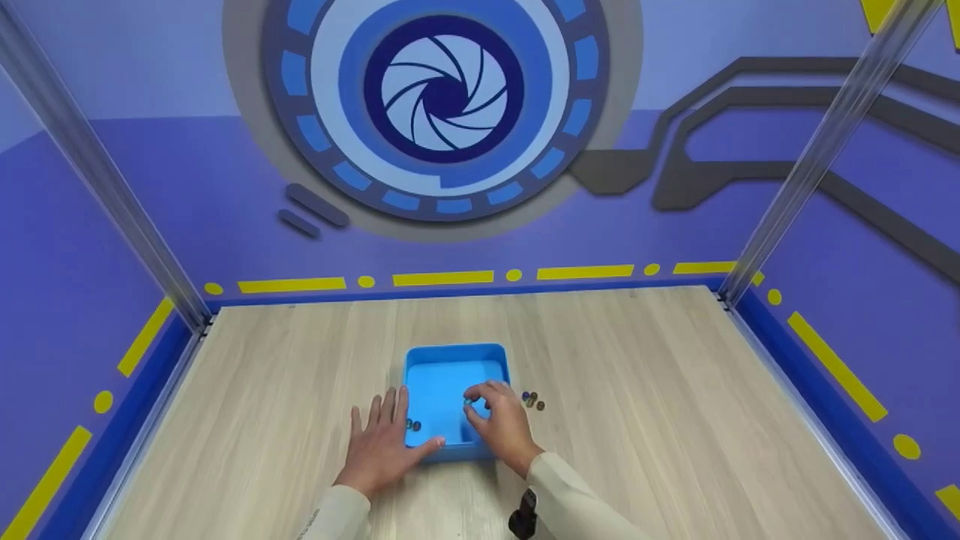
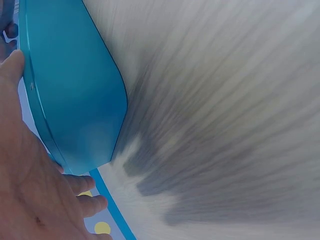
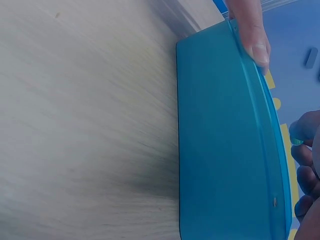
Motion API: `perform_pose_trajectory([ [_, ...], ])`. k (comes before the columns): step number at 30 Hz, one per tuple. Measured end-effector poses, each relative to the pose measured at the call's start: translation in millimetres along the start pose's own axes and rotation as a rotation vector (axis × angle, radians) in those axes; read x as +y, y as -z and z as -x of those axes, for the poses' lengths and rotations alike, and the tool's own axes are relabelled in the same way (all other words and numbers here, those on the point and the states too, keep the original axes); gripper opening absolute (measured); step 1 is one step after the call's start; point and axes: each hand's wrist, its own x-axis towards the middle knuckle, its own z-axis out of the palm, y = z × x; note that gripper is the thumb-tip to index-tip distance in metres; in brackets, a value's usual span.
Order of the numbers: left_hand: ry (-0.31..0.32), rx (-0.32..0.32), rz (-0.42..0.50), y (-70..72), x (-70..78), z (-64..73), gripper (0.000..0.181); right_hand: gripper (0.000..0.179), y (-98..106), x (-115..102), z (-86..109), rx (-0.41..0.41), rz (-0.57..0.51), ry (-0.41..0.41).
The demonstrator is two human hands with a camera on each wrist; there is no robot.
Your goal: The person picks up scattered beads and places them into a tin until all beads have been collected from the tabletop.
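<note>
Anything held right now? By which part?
Right hand pinches a small greenish marble between thumb and forefinger; exact contact spots on it unclear. Left hand just touches the rim of the blue tray.

Counter [image 1: 637,360]: one. Tray [image 1: 442,386]: one. Marbles: two in the tray by its left side [image 1: 417,426]; one in the right hand [image 1: 504,421]; four made out in the cluster right of the tray [image 1: 540,406], packed close, so exact tally unsure. Hands: two, counting the left hand [image 1: 382,450]. Sleeves [image 1: 577,502]: two. Metal posts [image 1: 832,142]: two. On the back wall, yellow dashes [image 1: 442,278]: four; yellow dots [image 1: 366,281]: four.
</note>
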Motion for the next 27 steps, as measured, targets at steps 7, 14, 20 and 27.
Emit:
perform_pose_trajectory([
  [7, -0.004, 0.013, 0.008, -0.2, -0.4, -0.2, 0.109, 0.013, -0.7, 0.1, 0.3, -0.012, -0.015, -0.004],
  [14, 0.002, 0.008, -0.003, 0.4, 0.7, 0.9, 0.109, 0.012, -2.3, 1.9, -0.4, 0.013, -0.011, 0.035],
  [20, 0.006, 0.011, -0.011, -0.1, 2.7, 0.4, 0.109, 0.014, -2.9, 2.4, -0.6, 0.03, 0.015, 0.053],
  [27, 0.013, 0.003, -0.01, -0.8, 2.5, -0.3, 0.109, 0.015, -2.4, 1.7, -0.2, 0.012, 0.009, 0.011],
])
